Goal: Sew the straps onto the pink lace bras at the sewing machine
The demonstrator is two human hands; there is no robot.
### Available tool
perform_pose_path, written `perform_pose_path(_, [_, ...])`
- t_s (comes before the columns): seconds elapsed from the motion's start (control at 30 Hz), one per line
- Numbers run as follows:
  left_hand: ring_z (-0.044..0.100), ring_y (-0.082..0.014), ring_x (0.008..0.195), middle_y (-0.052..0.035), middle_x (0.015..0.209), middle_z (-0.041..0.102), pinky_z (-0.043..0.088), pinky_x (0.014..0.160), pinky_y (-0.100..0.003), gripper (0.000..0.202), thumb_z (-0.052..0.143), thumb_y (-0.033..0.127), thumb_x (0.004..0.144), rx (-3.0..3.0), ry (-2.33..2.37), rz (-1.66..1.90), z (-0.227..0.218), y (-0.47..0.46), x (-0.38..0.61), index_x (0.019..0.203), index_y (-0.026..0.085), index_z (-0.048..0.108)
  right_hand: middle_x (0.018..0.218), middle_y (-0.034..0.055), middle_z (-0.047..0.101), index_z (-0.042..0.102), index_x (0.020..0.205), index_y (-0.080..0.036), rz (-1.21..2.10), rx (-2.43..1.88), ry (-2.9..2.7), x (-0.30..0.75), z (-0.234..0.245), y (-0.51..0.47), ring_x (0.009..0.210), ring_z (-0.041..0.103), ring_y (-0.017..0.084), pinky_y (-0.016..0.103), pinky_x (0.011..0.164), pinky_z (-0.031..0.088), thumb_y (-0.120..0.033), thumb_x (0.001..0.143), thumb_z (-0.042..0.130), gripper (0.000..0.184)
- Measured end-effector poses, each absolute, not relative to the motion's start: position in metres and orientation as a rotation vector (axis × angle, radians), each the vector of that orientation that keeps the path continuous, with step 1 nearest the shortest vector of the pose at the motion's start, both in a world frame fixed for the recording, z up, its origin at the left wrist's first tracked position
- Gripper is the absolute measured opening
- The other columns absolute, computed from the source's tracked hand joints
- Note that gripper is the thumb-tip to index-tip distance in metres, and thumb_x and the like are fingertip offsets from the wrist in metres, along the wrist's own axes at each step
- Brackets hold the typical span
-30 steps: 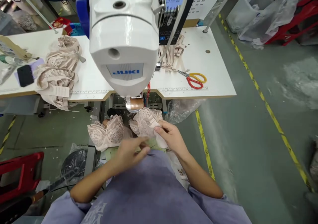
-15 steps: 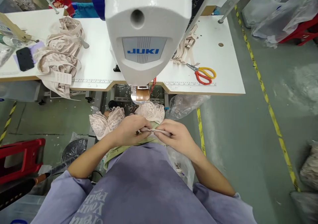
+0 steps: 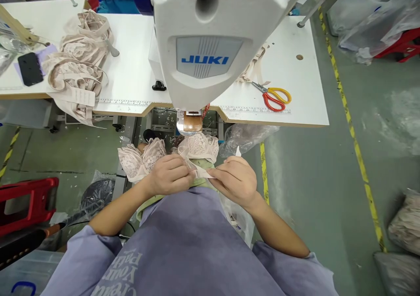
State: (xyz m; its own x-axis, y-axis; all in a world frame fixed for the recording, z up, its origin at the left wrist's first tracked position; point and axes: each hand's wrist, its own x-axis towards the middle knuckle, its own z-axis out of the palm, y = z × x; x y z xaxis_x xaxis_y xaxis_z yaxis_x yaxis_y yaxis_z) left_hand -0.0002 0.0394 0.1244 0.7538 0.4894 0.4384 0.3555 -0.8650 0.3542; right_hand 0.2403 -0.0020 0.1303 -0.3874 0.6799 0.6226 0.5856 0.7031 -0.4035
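Observation:
A pale beige lace bra hangs below the machine, with one lace cup (image 3: pixel 198 146) in the middle and more lace cups (image 3: pixel 141 158) to the left. A light fabric band (image 3: pixel 204 172) of it runs between my two hands. My left hand (image 3: pixel 172 173) is closed, pinching the band's left part with thumb and fingers. Closed on the band's right part is my right hand (image 3: pixel 234 180), and a white tip sticks up above its knuckles. The folded fingers hide the band's ends.
A white JUKI sewing machine head (image 3: pixel 210 64) looms just beyond my hands. The white table (image 3: pixel 295 94) carries red-and-yellow scissors (image 3: pixel 277 99), a heap of beige bras (image 3: pixel 78 64) and a black phone (image 3: pixel 30 69). A red stool (image 3: pixel 28 204) stands at the left.
My hands have moved slightly apart and the right hand has turned over. The band between them now lies flatter and shows wider. The view has shifted, with the machine head further right.

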Motion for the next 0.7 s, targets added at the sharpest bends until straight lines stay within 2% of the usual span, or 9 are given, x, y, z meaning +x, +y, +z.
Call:
perform_pose_path(0.17, [0.06, -0.0132, 0.06, 0.0023, 0.06, 0.063, 0.055, 0.066, -0.031, 0.022, 0.054, 0.018, 0.096, 2.766, 0.665, 0.789, 0.125, 0.039, 0.0, 0.079, 0.026, 0.064, 0.073, -0.0022, 0.073, 0.071, 0.095, -0.032, 0.148, -0.979, -2.103, 0.241, 0.13, -0.002, 0.062, 0.062, 0.016, 0.037, 0.072, 0.051, -0.019, 0.089, 0.069, 0.015])
perform_pose_path(0.3, [0.06, -0.0129, 0.061, 0.0037, 0.059, 0.061, 0.054, 0.065, -0.029, 0.02, 0.058, 0.012, 0.093, 2.816, 0.58, 1.009, 0.127, 0.039, 0.002, 0.079, 0.025, 0.062, 0.072, -0.0006, 0.072, 0.069, 0.1, -0.028, 0.14, -0.954, -2.098, 0.239, 0.131, -0.001, 0.063, 0.062, 0.016, 0.036, 0.073, 0.052, -0.016, 0.087, 0.07, 0.018])
perform_pose_path(0.43, [0.059, -0.0123, 0.063, 0.0051, 0.062, 0.06, 0.053, 0.066, -0.027, 0.017, 0.064, 0.009, 0.09, 2.789, 0.52, 1.187, 0.129, 0.043, 0.003, 0.083, 0.024, 0.06, 0.073, -0.0008, 0.072, 0.07, 0.097, -0.027, 0.15, -0.945, -2.073, 0.239, 0.131, -0.002, 0.064, 0.061, 0.015, 0.034, 0.074, 0.051, -0.015, 0.087, 0.069, 0.016])
perform_pose_path(0.5, [0.059, -0.0123, 0.064, 0.0054, 0.063, 0.059, 0.052, 0.067, -0.026, 0.015, 0.065, 0.01, 0.09, 2.74, 0.513, 1.2, 0.129, 0.045, 0.004, 0.087, 0.024, 0.059, 0.072, -0.0006, 0.071, 0.07, 0.094, -0.024, 0.234, -0.977, -2.051, 0.24, 0.131, -0.002, 0.064, 0.061, 0.014, 0.033, 0.073, 0.049, -0.014, 0.087, 0.069, 0.013])
perform_pose_path(0.57, [0.062, -0.0136, 0.072, 0.0033, 0.07, 0.061, 0.053, 0.071, -0.028, 0.011, 0.064, 0.015, 0.092, 2.605, 0.653, 1.162, 0.125, 0.043, 0.006, 0.096, 0.025, 0.059, 0.069, -0.0012, 0.068, 0.071, 0.088, -0.023, 0.515, -1.125, -1.995, 0.241, 0.129, -0.001, 0.063, 0.059, 0.013, 0.03, 0.067, 0.046, -0.019, 0.09, 0.067, 0.006])
perform_pose_path(0.6, [0.065, -0.0159, 0.081, 0.0002, 0.081, 0.065, 0.054, 0.077, -0.031, 0.014, 0.066, 0.021, 0.093, 2.495, 0.783, 1.146, 0.12, 0.04, 0.008, 0.105, 0.025, 0.059, 0.068, -0.0016, 0.066, 0.07, 0.084, -0.023, 0.723, -1.226, -1.899, 0.239, 0.128, 0.0, 0.062, 0.059, 0.013, 0.029, 0.063, 0.044, -0.025, 0.092, 0.066, 0.009])
perform_pose_path(0.63, [0.066, -0.0202, 0.096, -0.0051, 0.097, 0.068, 0.055, 0.085, -0.037, 0.03, 0.069, 0.03, 0.091, 2.373, 0.917, 1.126, 0.113, 0.034, 0.012, 0.118, 0.024, 0.057, 0.067, -0.002, 0.065, 0.068, 0.081, -0.022, 0.929, -1.324, -1.727, 0.236, 0.127, 0.002, 0.061, 0.058, 0.013, 0.028, 0.06, 0.043, -0.032, 0.093, 0.064, 0.016])
perform_pose_path(0.67, [0.062, -0.0266, 0.114, -0.0124, 0.117, 0.065, 0.053, 0.096, -0.045, 0.055, 0.074, 0.042, 0.088, 2.26, 1.023, 1.093, 0.103, 0.027, 0.017, 0.133, 0.022, 0.05, 0.067, -0.0022, 0.063, 0.067, 0.081, -0.022, 1.092, -1.401, -1.489, 0.23, 0.125, 0.003, 0.059, 0.057, 0.013, 0.027, 0.057, 0.043, -0.041, 0.095, 0.061, 0.023])
perform_pose_path(0.7, [0.052, -0.0338, 0.131, -0.0196, 0.137, 0.055, 0.047, 0.106, -0.054, 0.084, 0.077, 0.054, 0.081, 2.161, 1.098, 1.059, 0.09, 0.018, 0.023, 0.146, 0.02, 0.038, 0.069, -0.0022, 0.063, 0.066, 0.084, -0.023, 1.201, -1.44, -1.233, 0.222, 0.123, 0.002, 0.058, 0.056, 0.014, 0.027, 0.056, 0.044, -0.049, 0.095, 0.058, 0.03])
